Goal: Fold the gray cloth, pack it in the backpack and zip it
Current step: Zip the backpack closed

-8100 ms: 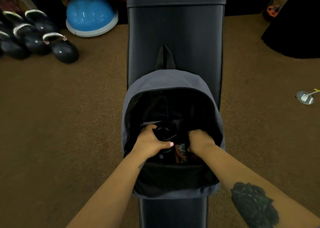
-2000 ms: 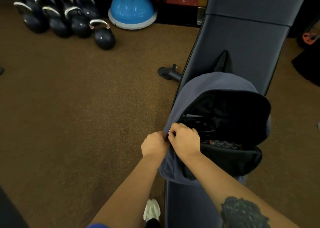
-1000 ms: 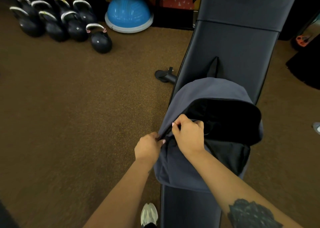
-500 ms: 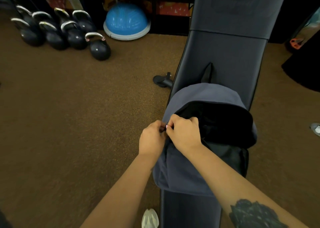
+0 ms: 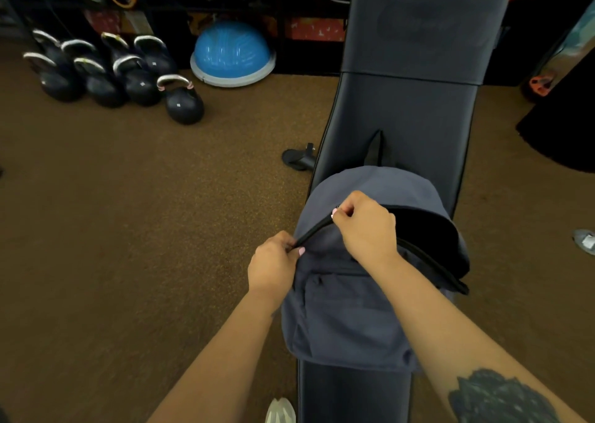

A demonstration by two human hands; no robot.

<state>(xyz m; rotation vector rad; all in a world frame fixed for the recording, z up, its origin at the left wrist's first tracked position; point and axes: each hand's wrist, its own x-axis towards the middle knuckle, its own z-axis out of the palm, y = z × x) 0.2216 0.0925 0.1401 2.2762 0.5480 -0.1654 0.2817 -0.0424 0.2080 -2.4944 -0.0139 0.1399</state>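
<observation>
Gray-blue fabric is lying closed along the near left side of the backpack (image 5: 347, 313), which is resting on the black padded bench (image 5: 409, 113); the zipper (image 5: 314, 231) is running as a dark line between the two hands, while the right half of the mouth is gaping open and dark. The gray cloth is not showing anywhere; judging by the task, it is sitting inside, though the opening is too dark to confirm.

To do this step well, the anchoring hand should be keeping the closed end taut so the teeth are lining up, and the pulling hand should be following the curve over the top and down the right side, with the flap being pressed down so no lining is catching in the slider.

The left hand (image 5: 273, 265) is pinching the fabric at the zipper's lower end, fingers curled tight. The right hand (image 5: 365, 226) is clamping thumb and fingertips on what looks to be the zipper pull, near the bag's upper left.
</observation>
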